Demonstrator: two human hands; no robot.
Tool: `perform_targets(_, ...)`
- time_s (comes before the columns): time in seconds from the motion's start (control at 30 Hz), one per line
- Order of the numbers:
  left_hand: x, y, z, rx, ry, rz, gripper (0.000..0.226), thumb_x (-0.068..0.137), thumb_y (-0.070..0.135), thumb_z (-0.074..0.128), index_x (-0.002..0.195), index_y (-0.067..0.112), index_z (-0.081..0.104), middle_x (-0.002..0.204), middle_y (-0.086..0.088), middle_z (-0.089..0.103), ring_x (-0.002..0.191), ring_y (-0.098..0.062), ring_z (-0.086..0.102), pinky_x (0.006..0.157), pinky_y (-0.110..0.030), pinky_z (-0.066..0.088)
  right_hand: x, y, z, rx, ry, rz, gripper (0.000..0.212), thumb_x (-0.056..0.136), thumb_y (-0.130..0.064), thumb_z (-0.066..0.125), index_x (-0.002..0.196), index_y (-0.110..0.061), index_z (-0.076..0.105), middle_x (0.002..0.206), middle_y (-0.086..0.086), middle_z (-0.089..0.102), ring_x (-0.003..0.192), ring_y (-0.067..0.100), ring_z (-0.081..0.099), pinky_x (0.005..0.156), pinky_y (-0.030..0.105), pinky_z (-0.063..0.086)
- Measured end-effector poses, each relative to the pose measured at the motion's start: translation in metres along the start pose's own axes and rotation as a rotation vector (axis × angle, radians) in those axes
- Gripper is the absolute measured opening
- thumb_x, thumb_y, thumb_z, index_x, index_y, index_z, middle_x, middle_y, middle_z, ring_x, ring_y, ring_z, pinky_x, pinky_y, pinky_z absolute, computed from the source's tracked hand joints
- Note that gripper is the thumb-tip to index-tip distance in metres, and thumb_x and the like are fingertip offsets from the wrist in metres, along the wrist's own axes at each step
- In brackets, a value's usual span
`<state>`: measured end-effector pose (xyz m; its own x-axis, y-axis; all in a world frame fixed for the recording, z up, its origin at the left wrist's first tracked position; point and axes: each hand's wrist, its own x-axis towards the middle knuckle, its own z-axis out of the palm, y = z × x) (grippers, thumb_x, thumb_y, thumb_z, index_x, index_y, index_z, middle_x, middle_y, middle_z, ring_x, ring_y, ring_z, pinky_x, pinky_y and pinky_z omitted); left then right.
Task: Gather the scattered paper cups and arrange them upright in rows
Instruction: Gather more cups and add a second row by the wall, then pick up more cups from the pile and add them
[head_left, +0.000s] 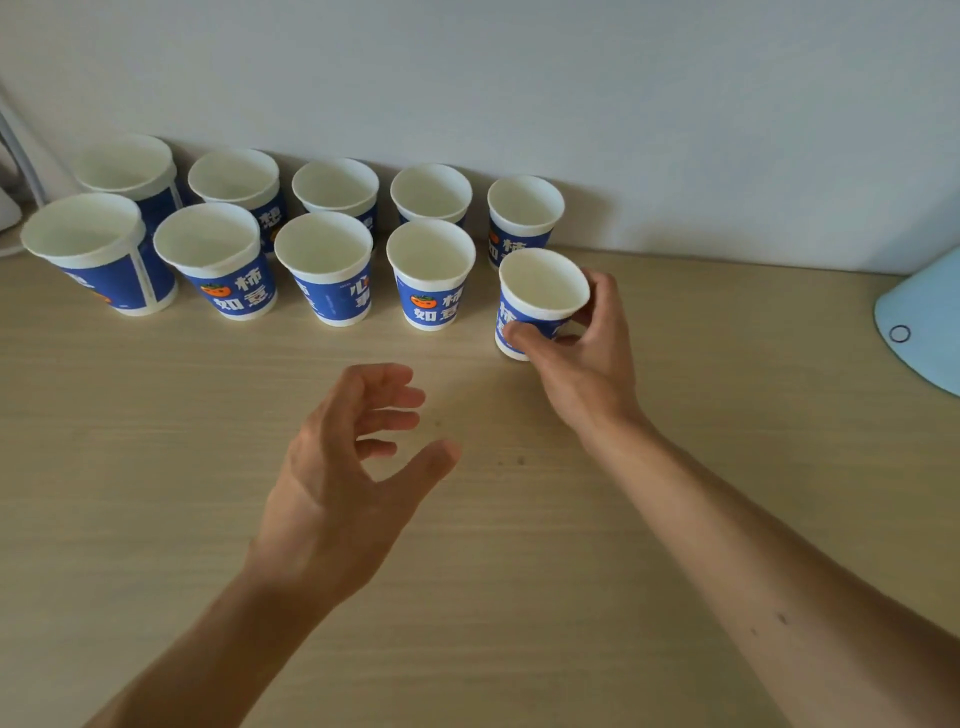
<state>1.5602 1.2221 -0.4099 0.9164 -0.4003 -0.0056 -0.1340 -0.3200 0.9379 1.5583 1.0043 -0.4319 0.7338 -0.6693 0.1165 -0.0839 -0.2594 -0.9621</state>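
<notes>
Final placing: R hand (582, 353) fingers clamped on slightly tilted cup (543, 286), right end of row farther from wall (623, 104); 9 other cups (430, 306) upright. L hand (337, 478) fingers apart, empty. Next: set it level, release.

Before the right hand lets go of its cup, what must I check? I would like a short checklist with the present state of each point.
1. Right hand grips the last cup firmly: ok.
2. This cup stands upright: not ok, it leans.
3. Its base lies flat on the table: cannot tell.
4. Front row has four upright cups: ok.
5. Back row has five upright cups: ok.
6. Left hand holds nothing and is away from the cups: ok.
</notes>
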Motion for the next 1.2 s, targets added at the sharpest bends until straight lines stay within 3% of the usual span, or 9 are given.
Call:
perform_targets(0.17,-0.002,-0.003,0.0,-0.07,0.011,-0.041,0.057,0.062,0.049,0.078,0.114,0.032,0.061,0.105,0.016,0.074,0.098,-0.004,0.071,0.086,-0.039,0.059,0.009,0.007,0.008,-0.045,0.026,-0.038,0.059,0.07,-0.015,0.083,0.118,-0.026,0.05,0.105,-0.022,0.063,0.092,-0.009,0.059,0.074,0.019,0.053)
perform_targets(0.33,-0.001,-0.003,-0.002,-0.076,0.015,-0.045,0.05,0.066,0.04,0.079,0.113,0.033,0.061,0.104,0.014,0.075,0.097,-0.004,0.071,0.086,-0.038,0.059,0.014,0.012,0.011,-0.078,0.042,-0.007,0.057,0.071,-0.014,0.082,0.117,-0.023,0.05,0.105,-0.017,0.061,0.095,-0.001,0.059,0.075,0.017,0.048)
perform_targets(0.53,-0.001,-0.005,-0.005,-0.101,0.012,-0.039,0.056,0.06,0.054,0.074,0.112,0.035,0.061,0.104,0.017,0.074,0.098,-0.005,0.071,0.084,-0.034,0.058,0.017,0.013,0.014,-0.105,0.044,-0.005,0.059,0.071,-0.008,0.08,0.12,-0.018,0.049,0.113,-0.005,0.062,0.1,0.011,0.061,0.081,0.025,0.052)
perform_targets(0.67,-0.003,-0.006,-0.006,-0.106,0.008,-0.026,0.056,0.061,0.055,0.073,0.112,0.035,0.061,0.105,0.016,0.074,0.098,-0.005,0.071,0.084,-0.034,0.058,0.015,0.013,0.011,-0.096,0.046,-0.003,0.062,0.071,-0.003,0.077,0.125,-0.018,0.048,0.116,-0.006,0.062,0.099,0.006,0.061,0.081,0.022,0.052)
perform_targets(0.77,-0.006,-0.005,-0.008,-0.107,0.009,-0.021,0.054,0.062,0.054,0.073,0.111,0.037,0.061,0.105,0.018,0.074,0.098,-0.004,0.071,0.082,-0.032,0.057,0.004,0.013,0.004,-0.089,0.073,0.028,0.068,0.069,-0.007,0.074,0.131,-0.018,0.047,0.12,0.0,0.059,0.104,0.011,0.06,0.084,0.023,0.051)
perform_targets(0.87,-0.014,0.003,-0.013,-0.105,0.01,-0.039,0.054,0.063,0.055,0.073,0.112,0.038,0.06,0.107,0.017,0.074,0.1,-0.006,0.071,0.083,-0.034,0.057,-0.027,0.011,-0.004,-0.042,0.118,0.085,0.074,0.065,-0.015,0.071,0.134,-0.021,0.044,0.12,-0.002,0.055,0.103,0.005,0.057,0.08,0.014,0.047)
perform_targets(0.97,-0.03,0.026,-0.025,-0.076,0.006,-0.073,0.051,0.067,0.049,0.077,0.113,0.036,0.059,0.106,0.014,0.073,0.101,-0.005,0.07,0.085,-0.034,0.058,-0.069,-0.007,-0.015,-0.002,0.143,0.174,0.067,0.074,-0.007,0.071,0.133,-0.023,0.045,0.118,-0.004,0.055,0.104,-0.002,0.057,0.08,0.011,0.047)
perform_targets(1.1,-0.059,0.073,-0.051,-0.039,0.007,-0.075,0.045,0.079,0.025,0.084,0.116,0.026,0.059,0.108,0.011,0.073,0.1,-0.006,0.07,0.085,-0.035,0.059,-0.121,-0.061,-0.033,0.067,0.237,0.306,0.06,0.082,0.004,0.067,0.134,-0.017,0.046,0.111,-0.007,0.057,0.107,0.01,0.061,0.077,0.012,0.048)
perform_targets(1.2,-0.076,0.105,-0.064,-0.094,0.025,-0.088,0.041,0.074,0.034,0.079,0.11,0.032,0.06,0.105,0.012,0.073,0.098,-0.004,0.07,0.078,-0.02,0.056,-0.149,-0.102,-0.046,0.146,0.275,0.343,0.057,0.084,0.003,0.069,0.133,-0.017,0.048,0.108,-0.009,0.06,0.106,0.007,0.063,0.077,0.006,0.049)
